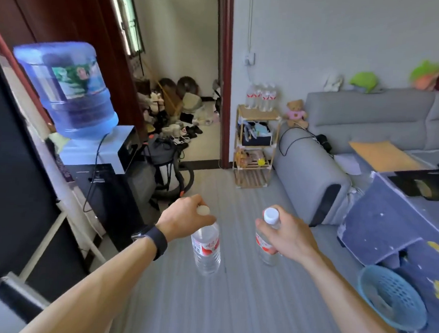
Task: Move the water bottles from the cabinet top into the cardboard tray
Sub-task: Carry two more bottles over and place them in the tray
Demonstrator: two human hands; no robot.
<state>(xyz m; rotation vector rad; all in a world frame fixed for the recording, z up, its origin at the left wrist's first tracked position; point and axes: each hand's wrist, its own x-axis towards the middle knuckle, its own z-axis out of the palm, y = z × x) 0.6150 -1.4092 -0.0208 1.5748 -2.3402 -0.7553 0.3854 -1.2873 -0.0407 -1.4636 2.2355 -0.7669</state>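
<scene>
My left hand (185, 219) grips a clear water bottle (206, 249) with a red-and-white label by its neck, the body hanging over the grey floor. My right hand (284, 236) holds a second, matching water bottle (266, 241) near its shoulder, its white cap pointing up. Several more bottles (261, 97) stand together on top of a small wooden shelf cabinet (255, 145) against the far wall, beside the doorway. No cardboard tray shows in this view.
A water dispenser with a big blue jug (70, 89) stands at the left on a dark cabinet. A grey sofa (312, 171) runs along the right. A blue-covered table (398, 226) and a blue plastic basket (392, 297) sit at the right. Bags and shoes clutter the doorway (184, 129).
</scene>
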